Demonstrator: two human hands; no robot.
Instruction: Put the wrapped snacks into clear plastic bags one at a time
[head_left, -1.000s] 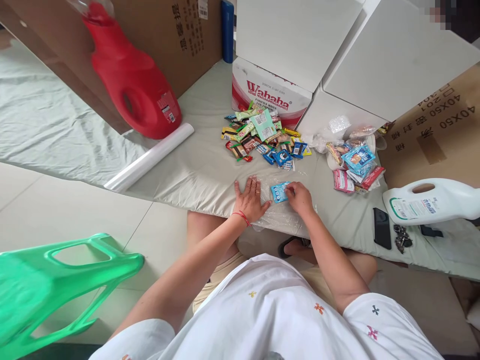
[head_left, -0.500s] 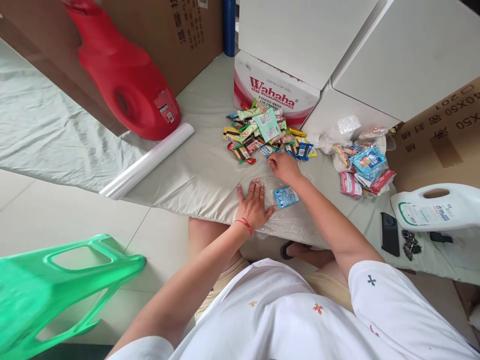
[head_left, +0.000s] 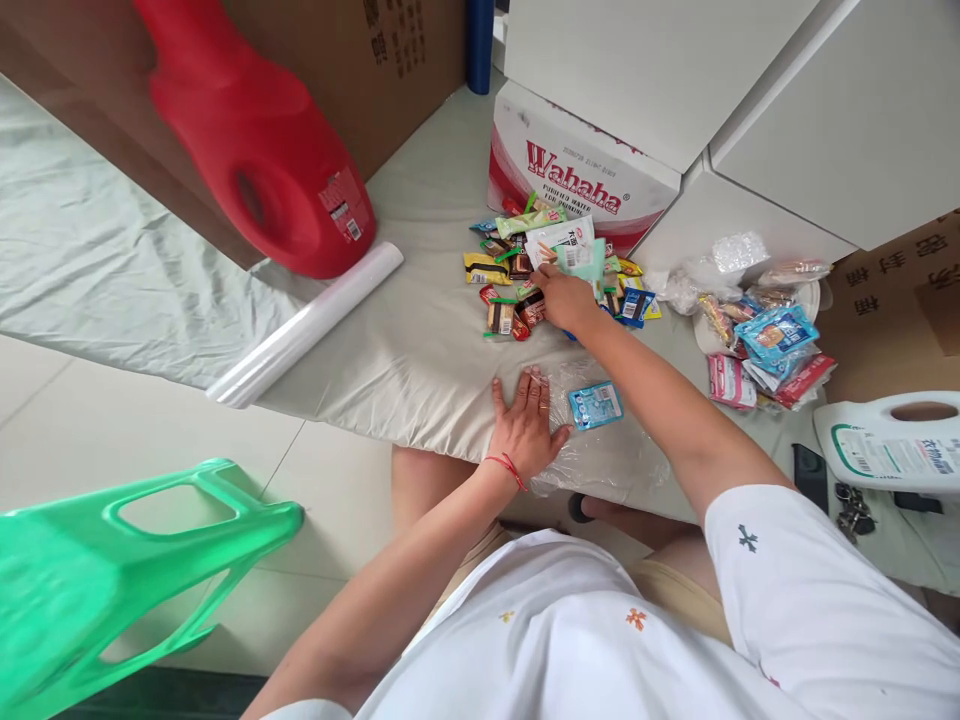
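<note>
My left hand (head_left: 523, 430) lies flat with fingers stretched on a sheet of clear plastic film (head_left: 559, 470) at the front edge of the cloth-covered surface. A blue snack packet (head_left: 596, 405) rests on the film, just right of that hand. Over the pile of small wrapped snacks (head_left: 501, 318), my right hand (head_left: 568, 298) has its fingers closed at the lower edge of a white snack packet (head_left: 551, 243). The fingertips are partly hidden. A pale green packet (head_left: 598, 262) shows behind the white one.
A roll of plastic film (head_left: 307, 325) and a red jug (head_left: 277, 170) are at left. Behind the snacks stands a Wahaha carton (head_left: 637, 185). Bagged snacks (head_left: 772, 335), a white detergent bottle (head_left: 885, 445), phone (head_left: 810, 470) and keys (head_left: 853, 510) lie right; a green stool (head_left: 75, 570) stands lower left.
My right hand has moved farther over the pile, and the white packet now shows at its fingers, covering part of the pale green packet. My left hand stays flat; the view has shifted slightly.
</note>
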